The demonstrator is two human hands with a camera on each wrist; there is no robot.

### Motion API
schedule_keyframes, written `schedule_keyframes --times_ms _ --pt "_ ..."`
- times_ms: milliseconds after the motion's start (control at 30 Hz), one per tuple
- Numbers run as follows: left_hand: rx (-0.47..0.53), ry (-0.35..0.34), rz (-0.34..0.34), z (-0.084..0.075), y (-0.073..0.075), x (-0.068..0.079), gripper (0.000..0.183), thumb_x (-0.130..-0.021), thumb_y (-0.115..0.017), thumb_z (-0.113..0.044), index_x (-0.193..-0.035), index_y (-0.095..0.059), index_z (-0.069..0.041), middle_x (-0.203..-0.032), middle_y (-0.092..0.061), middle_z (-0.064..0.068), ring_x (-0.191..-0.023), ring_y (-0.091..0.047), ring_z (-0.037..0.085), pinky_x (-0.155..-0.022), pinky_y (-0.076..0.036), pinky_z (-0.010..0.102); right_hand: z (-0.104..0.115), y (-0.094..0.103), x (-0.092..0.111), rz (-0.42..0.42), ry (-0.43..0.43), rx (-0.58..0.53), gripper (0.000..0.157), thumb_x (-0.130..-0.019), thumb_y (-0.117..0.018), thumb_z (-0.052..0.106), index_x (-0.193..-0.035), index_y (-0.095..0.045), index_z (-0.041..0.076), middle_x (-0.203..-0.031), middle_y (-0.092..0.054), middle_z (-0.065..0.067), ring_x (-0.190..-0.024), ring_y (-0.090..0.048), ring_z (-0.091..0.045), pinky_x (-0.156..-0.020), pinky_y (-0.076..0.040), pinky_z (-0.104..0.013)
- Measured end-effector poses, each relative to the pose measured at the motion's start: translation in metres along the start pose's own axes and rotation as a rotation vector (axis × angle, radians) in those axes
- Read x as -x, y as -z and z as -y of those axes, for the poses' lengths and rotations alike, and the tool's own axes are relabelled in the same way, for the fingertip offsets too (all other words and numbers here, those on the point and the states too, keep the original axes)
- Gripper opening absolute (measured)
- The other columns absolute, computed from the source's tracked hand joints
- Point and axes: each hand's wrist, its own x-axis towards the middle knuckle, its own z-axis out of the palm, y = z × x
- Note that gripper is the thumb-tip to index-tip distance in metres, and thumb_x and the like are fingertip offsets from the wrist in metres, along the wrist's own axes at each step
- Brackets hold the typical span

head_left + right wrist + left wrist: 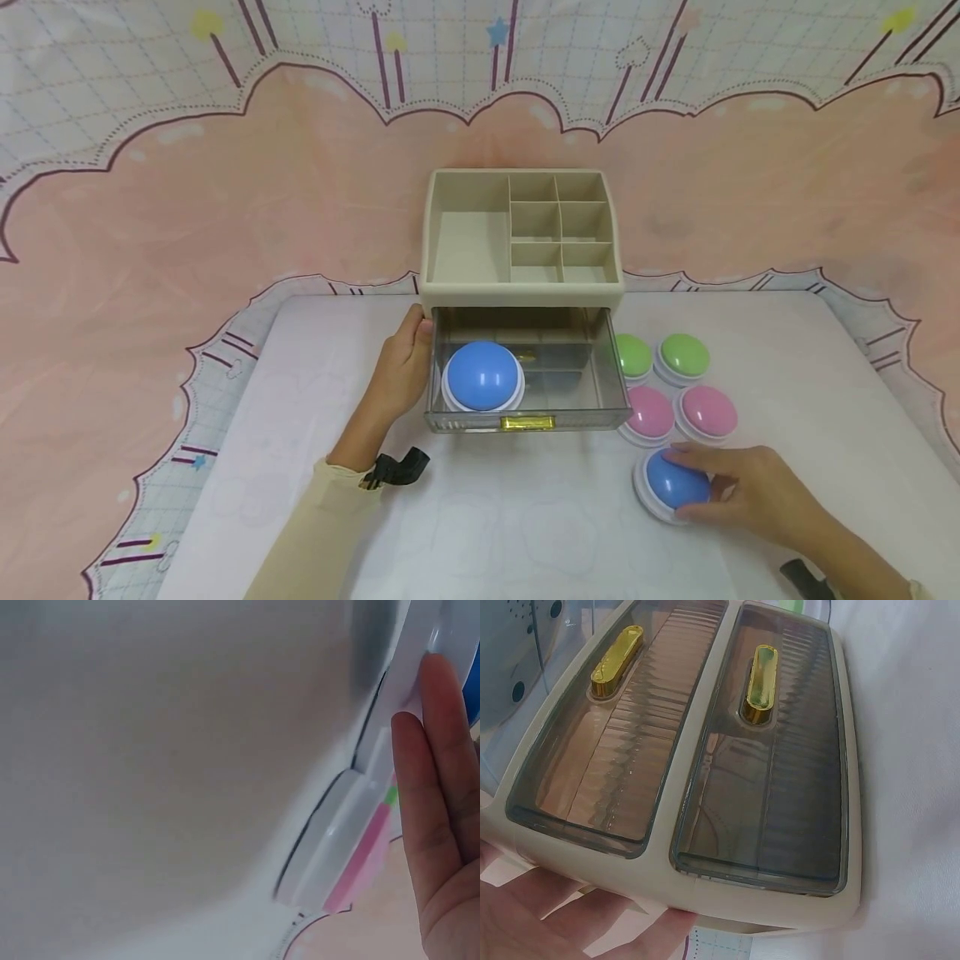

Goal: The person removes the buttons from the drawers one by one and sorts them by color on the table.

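Note:
A cream desktop organizer (521, 294) stands at the table's back, its clear smoky drawer (570, 400) pulled out in the head view. Inside the drawer, at the left, sits a blue dome button (483, 375) on a white base. My left hand (397, 367) rests against the organizer's left side; in the left wrist view its fingers (592, 919) lie along the cream frame, beside two drawer fronts with gold handles (762, 682). To the right, my right hand (757, 492) holds a second blue dome button (675, 480) between thumb and fingers, close over the table.
Two pink dome buttons (709, 411) and two green ones (684, 356) stand right of the drawer, partly behind its side. Divided compartments (536, 221) top the organizer. A white sheet (480, 533) covers the table, with a patterned peach cloth (315, 167) behind.

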Motion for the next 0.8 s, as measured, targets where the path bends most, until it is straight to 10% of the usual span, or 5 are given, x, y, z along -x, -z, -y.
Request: schedule_keyframes --times_ms 800 --pt "0.010 0.007 -0.006 0.000 0.000 0.000 0.070 -0.102 -0.022 -0.067 -0.135 -0.046 -0.010 -0.135 -0.061 0.023 -0.120 -0.061 0.039 -0.101 -0.049 0.061 -0.011 -0.007 -0.002 0.017 0.032 0.015 0.070 -0.070 -0.083 0.064 -0.130 -0.071 0.029 -0.122 -0.075 -0.006 -0.070 -0.050 0.007 -0.058 -0.048 -0.017"
